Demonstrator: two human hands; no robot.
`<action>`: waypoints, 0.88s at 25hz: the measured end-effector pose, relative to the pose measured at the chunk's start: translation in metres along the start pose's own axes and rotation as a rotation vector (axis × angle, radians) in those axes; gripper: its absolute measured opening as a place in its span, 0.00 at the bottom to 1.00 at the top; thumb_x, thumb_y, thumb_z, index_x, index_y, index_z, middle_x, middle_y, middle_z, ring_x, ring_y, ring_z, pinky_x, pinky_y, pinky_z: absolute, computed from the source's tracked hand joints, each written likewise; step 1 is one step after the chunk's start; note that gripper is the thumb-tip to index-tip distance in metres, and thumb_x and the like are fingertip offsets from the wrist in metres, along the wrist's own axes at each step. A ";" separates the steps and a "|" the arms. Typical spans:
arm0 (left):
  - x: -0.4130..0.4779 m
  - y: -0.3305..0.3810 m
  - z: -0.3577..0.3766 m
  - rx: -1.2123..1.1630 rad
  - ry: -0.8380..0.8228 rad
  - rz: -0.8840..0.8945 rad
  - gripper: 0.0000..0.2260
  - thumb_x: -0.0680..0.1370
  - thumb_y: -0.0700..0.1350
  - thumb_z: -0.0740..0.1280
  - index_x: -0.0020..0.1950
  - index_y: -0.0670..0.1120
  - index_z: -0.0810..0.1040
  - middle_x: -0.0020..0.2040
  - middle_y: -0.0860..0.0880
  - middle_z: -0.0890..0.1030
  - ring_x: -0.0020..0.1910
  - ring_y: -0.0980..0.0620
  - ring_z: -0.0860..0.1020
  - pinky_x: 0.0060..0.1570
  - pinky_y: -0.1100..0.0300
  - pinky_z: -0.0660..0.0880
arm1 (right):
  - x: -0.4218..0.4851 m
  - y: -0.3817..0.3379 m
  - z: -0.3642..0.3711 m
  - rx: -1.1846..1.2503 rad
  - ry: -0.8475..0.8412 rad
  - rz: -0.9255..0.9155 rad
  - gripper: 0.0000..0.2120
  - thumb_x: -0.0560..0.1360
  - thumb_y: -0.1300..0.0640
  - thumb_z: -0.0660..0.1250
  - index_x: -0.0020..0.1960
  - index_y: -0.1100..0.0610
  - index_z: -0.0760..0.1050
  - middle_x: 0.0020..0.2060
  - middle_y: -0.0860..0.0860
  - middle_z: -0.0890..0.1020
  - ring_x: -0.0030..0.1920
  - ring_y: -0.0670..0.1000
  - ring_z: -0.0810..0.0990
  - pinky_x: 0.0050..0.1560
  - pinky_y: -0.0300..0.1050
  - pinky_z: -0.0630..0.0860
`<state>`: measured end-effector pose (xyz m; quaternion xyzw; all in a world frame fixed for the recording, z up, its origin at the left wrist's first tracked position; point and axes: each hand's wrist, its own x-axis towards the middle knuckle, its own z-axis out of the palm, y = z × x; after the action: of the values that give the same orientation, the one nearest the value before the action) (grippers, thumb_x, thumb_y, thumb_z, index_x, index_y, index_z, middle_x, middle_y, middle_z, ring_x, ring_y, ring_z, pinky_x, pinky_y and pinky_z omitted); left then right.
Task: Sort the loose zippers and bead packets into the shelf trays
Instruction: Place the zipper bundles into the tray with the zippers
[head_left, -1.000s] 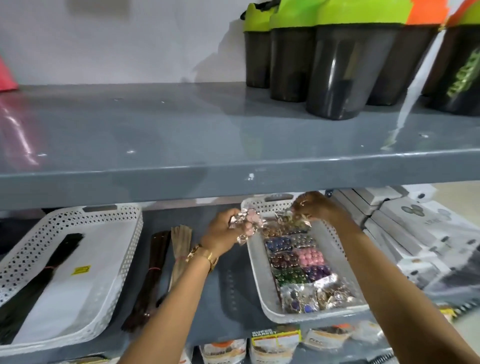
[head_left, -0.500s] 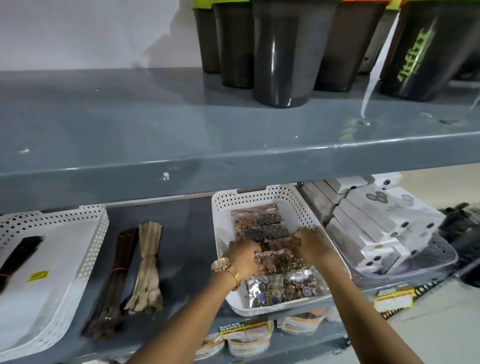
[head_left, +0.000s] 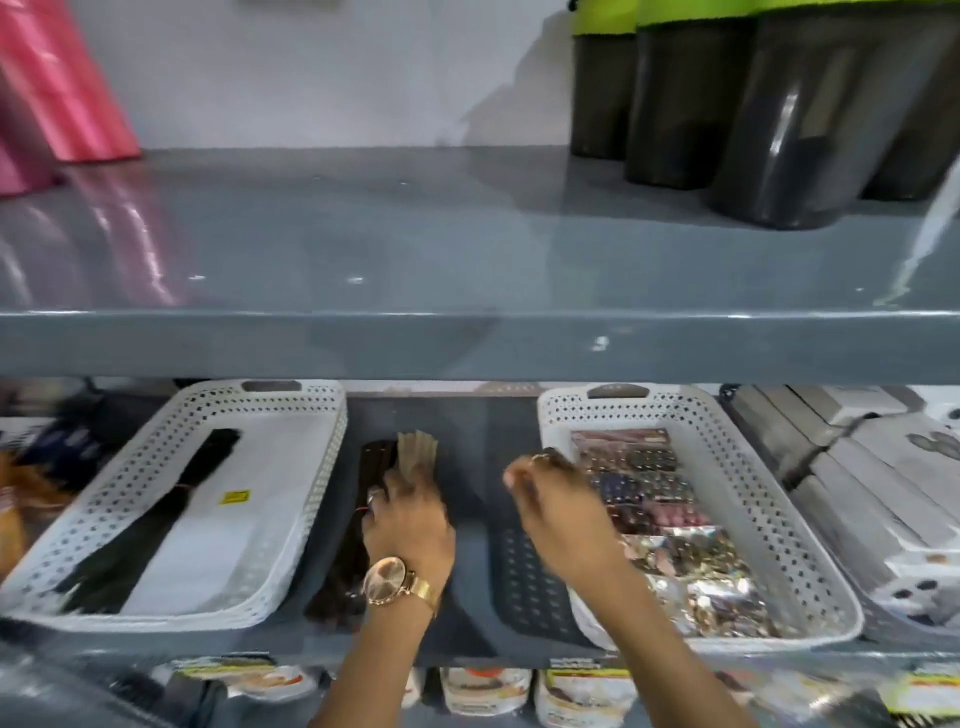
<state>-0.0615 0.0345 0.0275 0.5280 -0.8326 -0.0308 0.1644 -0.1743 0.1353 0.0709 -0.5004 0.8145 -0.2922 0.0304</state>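
Note:
Two bundles of zippers lie on the grey shelf between two white perforated trays: a tan bundle (head_left: 417, 453) and a dark brown bundle (head_left: 335, 582). My left hand (head_left: 410, 519), wearing a gold watch, rests on top of them with its fingers curled around the tan bundle. My right hand (head_left: 558, 514) hovers empty, fingers loosely apart, just left of the right tray (head_left: 753, 499). That tray holds rows of bead packets (head_left: 649, 493). The left tray (head_left: 311, 467) holds a black zipper bundle (head_left: 156, 525) on white paper.
The upper shelf edge (head_left: 467, 343) overhangs the trays. Dark cups with green lids (head_left: 779, 114) stand on it at the right, and a pink roll (head_left: 57, 88) at the left. White boxes (head_left: 857, 493) sit right of the bead tray. Packaged goods (head_left: 483, 691) hang below.
Both hands have come out of the bead tray. My left hand moved left onto the zipper bundles, and my right hand pulled back over the tray's left rim. The view swung left.

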 end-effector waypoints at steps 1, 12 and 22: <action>0.003 -0.019 0.004 0.056 -0.053 -0.069 0.15 0.71 0.44 0.71 0.56 0.43 0.76 0.49 0.40 0.80 0.46 0.38 0.80 0.39 0.49 0.80 | 0.006 -0.018 0.022 -0.018 -0.076 -0.007 0.12 0.78 0.53 0.59 0.52 0.59 0.77 0.53 0.58 0.79 0.54 0.59 0.78 0.53 0.51 0.76; -0.011 -0.086 0.019 -0.052 -0.324 -0.067 0.10 0.75 0.34 0.59 0.54 0.43 0.72 0.50 0.41 0.77 0.44 0.40 0.82 0.39 0.48 0.79 | 0.011 -0.068 0.145 -0.181 -0.244 0.321 0.19 0.75 0.52 0.62 0.60 0.63 0.68 0.58 0.60 0.76 0.60 0.62 0.74 0.56 0.52 0.74; 0.024 -0.124 -0.059 -0.662 0.102 0.151 0.14 0.77 0.42 0.62 0.61 0.51 0.68 0.56 0.44 0.72 0.38 0.37 0.79 0.36 0.46 0.79 | 0.028 -0.113 0.105 0.716 0.117 0.198 0.16 0.75 0.71 0.59 0.60 0.58 0.74 0.45 0.53 0.83 0.42 0.46 0.82 0.43 0.40 0.79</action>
<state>0.0548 -0.0346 0.0612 0.3838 -0.8049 -0.2607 0.3701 -0.0622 0.0282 0.0474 -0.3595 0.7055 -0.5820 0.1849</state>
